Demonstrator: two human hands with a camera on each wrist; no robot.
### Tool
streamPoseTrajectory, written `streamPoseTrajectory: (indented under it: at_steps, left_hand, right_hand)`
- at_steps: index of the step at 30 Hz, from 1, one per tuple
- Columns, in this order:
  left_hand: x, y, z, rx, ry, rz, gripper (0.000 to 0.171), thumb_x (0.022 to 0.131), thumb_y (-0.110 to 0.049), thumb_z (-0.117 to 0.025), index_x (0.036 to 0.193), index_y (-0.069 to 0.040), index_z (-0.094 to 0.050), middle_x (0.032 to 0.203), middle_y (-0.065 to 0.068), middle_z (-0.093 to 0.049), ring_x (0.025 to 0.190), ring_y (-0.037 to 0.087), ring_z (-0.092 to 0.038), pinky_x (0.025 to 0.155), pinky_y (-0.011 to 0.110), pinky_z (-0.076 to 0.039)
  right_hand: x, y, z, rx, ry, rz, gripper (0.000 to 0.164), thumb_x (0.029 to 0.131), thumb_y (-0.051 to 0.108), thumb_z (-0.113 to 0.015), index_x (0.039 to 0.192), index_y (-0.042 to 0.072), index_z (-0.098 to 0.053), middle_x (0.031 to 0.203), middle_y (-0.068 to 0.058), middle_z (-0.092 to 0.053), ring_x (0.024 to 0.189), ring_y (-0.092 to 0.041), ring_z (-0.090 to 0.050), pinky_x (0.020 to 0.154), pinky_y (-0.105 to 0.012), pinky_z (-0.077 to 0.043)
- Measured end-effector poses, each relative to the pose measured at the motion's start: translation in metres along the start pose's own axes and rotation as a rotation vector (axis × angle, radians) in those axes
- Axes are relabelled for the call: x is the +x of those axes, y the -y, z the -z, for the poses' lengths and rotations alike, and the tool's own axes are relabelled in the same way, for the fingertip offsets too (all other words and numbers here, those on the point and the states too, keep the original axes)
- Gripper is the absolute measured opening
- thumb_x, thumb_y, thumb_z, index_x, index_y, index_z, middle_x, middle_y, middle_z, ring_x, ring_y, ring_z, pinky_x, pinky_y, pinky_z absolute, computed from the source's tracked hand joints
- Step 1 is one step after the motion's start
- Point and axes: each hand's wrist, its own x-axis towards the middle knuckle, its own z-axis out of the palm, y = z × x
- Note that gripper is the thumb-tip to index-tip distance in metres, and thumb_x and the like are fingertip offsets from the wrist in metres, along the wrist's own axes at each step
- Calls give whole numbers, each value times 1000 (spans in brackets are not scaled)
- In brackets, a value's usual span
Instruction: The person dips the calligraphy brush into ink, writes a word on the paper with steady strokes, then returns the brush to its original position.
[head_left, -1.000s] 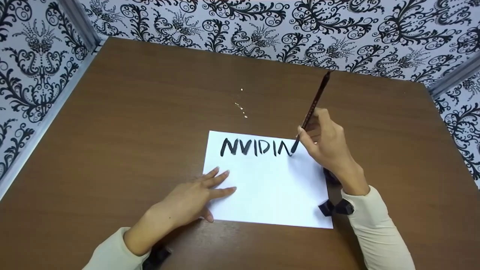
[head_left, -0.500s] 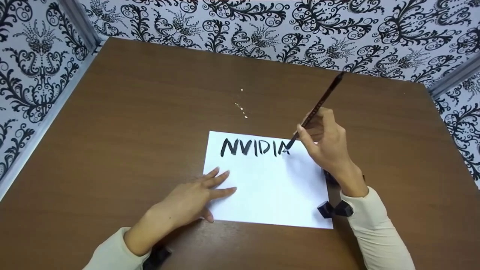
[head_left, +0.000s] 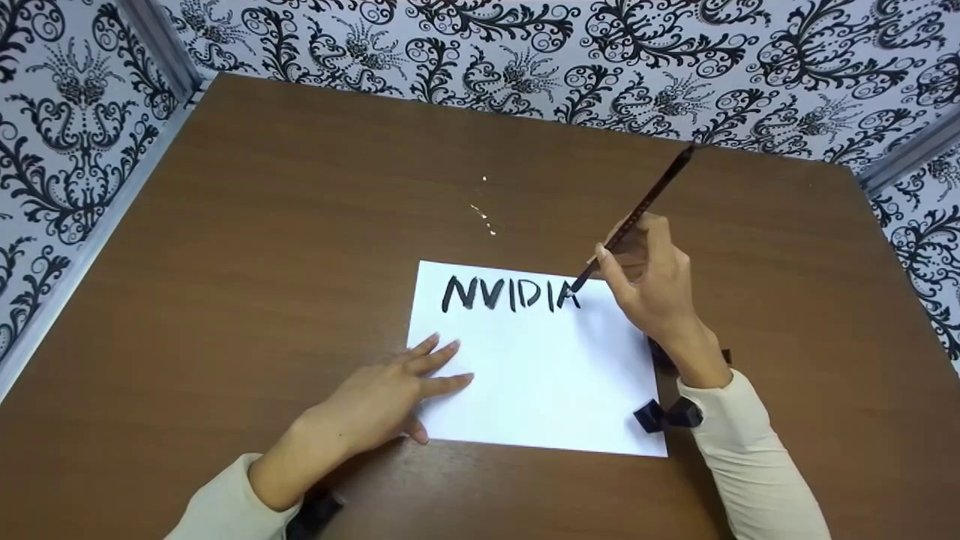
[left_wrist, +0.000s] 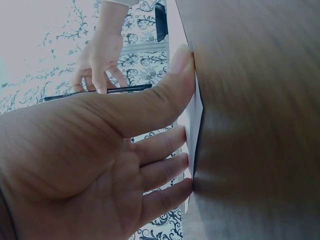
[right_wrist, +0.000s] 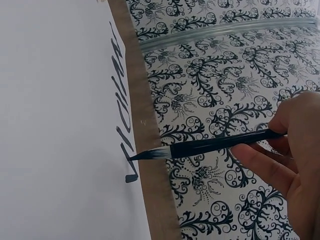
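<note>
A white sheet of paper (head_left: 540, 375) lies on the brown table (head_left: 262, 225), with black letters reading NVIDIA (head_left: 510, 294) brushed along its top. My right hand (head_left: 649, 281) pinches a dark ink brush (head_left: 634, 214) whose tip touches the last letter; the right wrist view shows the brush (right_wrist: 210, 145) with its tip on the paper (right_wrist: 60, 125). My left hand (head_left: 390, 397) lies flat, fingers straight, pressing the sheet's lower left corner. The left wrist view shows that hand (left_wrist: 100, 165) against the paper edge (left_wrist: 195, 120).
Walls papered in a black-and-white scroll pattern (head_left: 525, 45) close in the table on three sides. A few small pale specks (head_left: 484, 214) mark the tabletop beyond the paper. Black wrist straps (head_left: 664, 414) sit by both cuffs.
The brush tip has moved a little left and up on the last letter, adding its final stroke, and the handle has tilted further right. The left hand has stayed still.
</note>
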Motion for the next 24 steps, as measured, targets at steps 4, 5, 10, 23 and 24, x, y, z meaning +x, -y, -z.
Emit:
streamPoseTrajectory:
  at_steps: [4,5,10,23,24]
  left_hand:
    - [0,0,0,-18,5,2,78,69,-42,-67,141,-17,-49,152,14,-30,139,35,-26,92,55,-44]
    - [0,0,0,-22,6,4,78,70,-42,-67,141,-17,-49,152,14,-30,139,35,-26,90,54,-46]
    - [0,0,0,-25,15,12,77,71,-43,-67,142,-18,-49,153,13,-29,140,34,-25,82,51,-51]
    - [1,-1,0,-24,28,21,77,71,-43,-67,142,-18,-49,153,12,-29,140,34,-25,78,47,-53]
    - [1,-1,0,-21,27,21,77,71,-43,-67,142,-18,-49,153,13,-29,140,34,-25,79,47,-53]
  right_hand:
    - [0,-4,-1,11,-4,-12,32,84,-4,-66,109,-7,-47,87,-11,-63,75,-22,-69,66,-15,-51]
    - [0,-4,-1,14,-6,-15,32,84,-4,-67,109,-7,-47,87,-11,-63,75,-22,-69,66,-15,-51]
    - [0,-6,0,12,-8,-19,32,84,-4,-67,109,-6,-47,86,-11,-64,75,-22,-70,66,-14,-51]
    - [0,-9,2,5,1,-24,31,84,-4,-66,109,-7,-47,88,-12,-63,76,-24,-69,67,-13,-51]
    - [0,-9,2,7,1,-23,31,84,-4,-66,109,-7,-47,88,-13,-63,76,-24,-69,67,-14,-51]
